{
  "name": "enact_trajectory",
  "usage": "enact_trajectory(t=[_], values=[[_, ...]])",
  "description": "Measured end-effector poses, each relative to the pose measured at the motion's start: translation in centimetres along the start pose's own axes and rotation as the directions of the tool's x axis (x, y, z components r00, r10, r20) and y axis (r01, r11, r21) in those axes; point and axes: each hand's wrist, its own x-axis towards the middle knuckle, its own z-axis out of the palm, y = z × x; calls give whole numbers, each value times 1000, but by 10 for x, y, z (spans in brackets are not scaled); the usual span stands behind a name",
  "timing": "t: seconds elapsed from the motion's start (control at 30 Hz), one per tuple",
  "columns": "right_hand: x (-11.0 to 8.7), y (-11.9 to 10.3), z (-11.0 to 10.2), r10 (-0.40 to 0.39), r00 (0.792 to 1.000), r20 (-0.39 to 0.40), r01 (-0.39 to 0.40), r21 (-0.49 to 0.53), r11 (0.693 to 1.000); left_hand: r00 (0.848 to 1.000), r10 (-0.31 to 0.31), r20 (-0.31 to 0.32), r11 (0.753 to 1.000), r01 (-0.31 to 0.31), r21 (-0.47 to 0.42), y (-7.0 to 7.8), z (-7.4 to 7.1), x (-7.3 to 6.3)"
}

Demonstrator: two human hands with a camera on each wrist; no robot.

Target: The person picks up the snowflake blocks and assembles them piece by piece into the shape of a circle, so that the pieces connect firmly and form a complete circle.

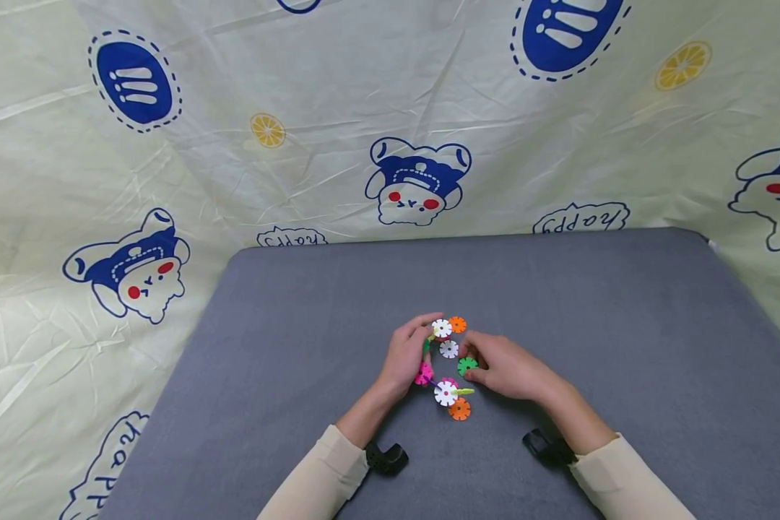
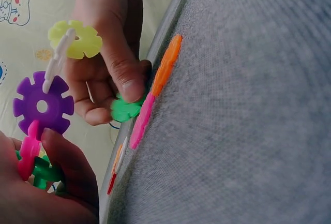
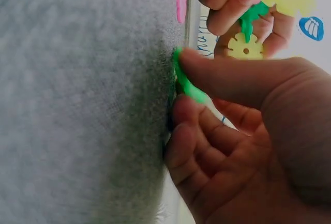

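Chain of coloured discs [image 2: 57, 105] pinched in left hand [image 1: 407, 355], green disc [image 1: 466, 365] pinched by right hand [image 1: 508, 365], grey worktop [image 1: 325, 318] beneath

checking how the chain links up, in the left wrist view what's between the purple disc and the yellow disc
A white disc, seen edge-on in the left wrist view, bridges the purple disc and the yellow disc.
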Motion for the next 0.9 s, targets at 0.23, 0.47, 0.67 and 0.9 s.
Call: enact_trajectory(t=[0.23,0.47,0.67,0.9], values=[[2,7,-5,32,982,-188,-6,136,991,1000,16,-17,999,-15,35,-21,2,10],[1,4,-9,51,944,-326,2,160,987,998,58,-17,996,-56,74,-36,3,16],[0,3,-10,28,924,-381,27,138,990,999,53,7,996,-54,76,-34,3,14],[0,3,-9,-22,923,-384,66,102,993,999,27,41,996,-31,87,-22,5,8]])
